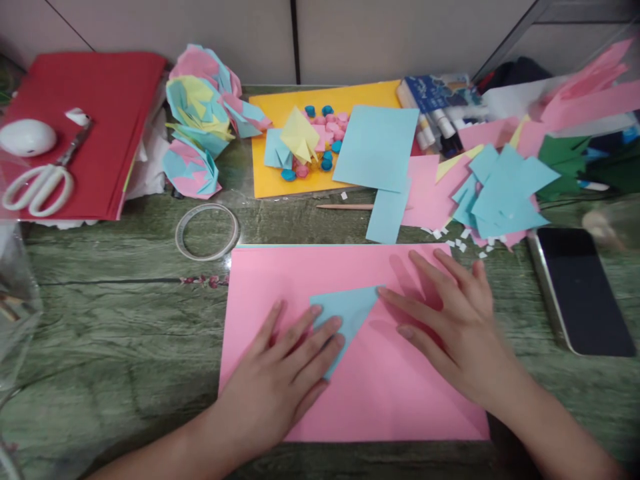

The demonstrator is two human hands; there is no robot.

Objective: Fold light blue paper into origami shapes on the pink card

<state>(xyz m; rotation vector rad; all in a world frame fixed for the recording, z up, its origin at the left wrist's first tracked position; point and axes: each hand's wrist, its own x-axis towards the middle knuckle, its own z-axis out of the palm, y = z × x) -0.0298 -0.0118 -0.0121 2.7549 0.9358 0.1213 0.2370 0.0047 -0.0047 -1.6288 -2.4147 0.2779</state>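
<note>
- Pale grey wall panels [390, 40] w/ dark vert. seam [295, 40], top ctr. of frame.
- Green-grey woodgrain tabletop [125, 327], mid. to btm., w/ small reddish floral print [205, 281] left of ctr.
- Soft, dim light overall.

Smooth matt paper for both the blue piece [356, 309] and the pink sheet [400, 393], wood-grain tabletop [110, 320] with slight sheen (real wood or print, can't tell), scissors [61, 162] metal-bladed with plastic handles, stick [345, 207] wooden, phone [585, 293] glossy-screened, white case [27, 138] shiny plastic.
</note>
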